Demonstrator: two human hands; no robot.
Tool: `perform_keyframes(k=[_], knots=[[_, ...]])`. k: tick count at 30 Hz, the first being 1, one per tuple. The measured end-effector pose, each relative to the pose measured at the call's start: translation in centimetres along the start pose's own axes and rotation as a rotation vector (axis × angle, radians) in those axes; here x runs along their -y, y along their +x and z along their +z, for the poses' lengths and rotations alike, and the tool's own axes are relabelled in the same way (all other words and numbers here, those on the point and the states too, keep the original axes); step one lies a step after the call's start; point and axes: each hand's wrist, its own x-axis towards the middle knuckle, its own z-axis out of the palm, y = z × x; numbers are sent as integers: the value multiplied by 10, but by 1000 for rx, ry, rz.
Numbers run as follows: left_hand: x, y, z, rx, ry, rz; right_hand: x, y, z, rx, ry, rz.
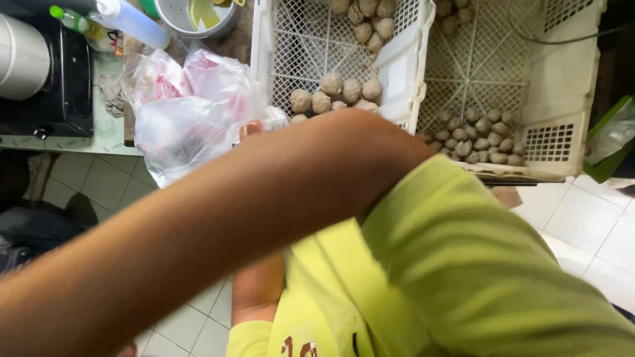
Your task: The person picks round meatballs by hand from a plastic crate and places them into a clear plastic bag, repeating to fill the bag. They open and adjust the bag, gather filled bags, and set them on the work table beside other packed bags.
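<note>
The left hand (pixel 250 129) meets the clear plastic bag (pixel 192 119) beside the white crate (pixel 264 59); fingers' grip cannot be told, right hand unseen.

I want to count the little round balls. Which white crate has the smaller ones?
The right-hand white crate: its brownish balls are clearly smaller than the balls in the left crate.

A raised forearm (pixel 218 218) blocks the way to 2 crates (pixel 403 73) and plastic bags (pixel 185 112).

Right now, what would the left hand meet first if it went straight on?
Probably the clear plastic bag; the left hand points up at it, mostly hidden by the other arm.
</note>
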Motion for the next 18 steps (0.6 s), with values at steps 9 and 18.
perform_keyframes(k=[9,18], knots=[[17,7,-3,21,-46,-9,16,49,-1,-28,41,-14],[33,4,-23,10,-150,207,15,18,83,-346,178,98]])
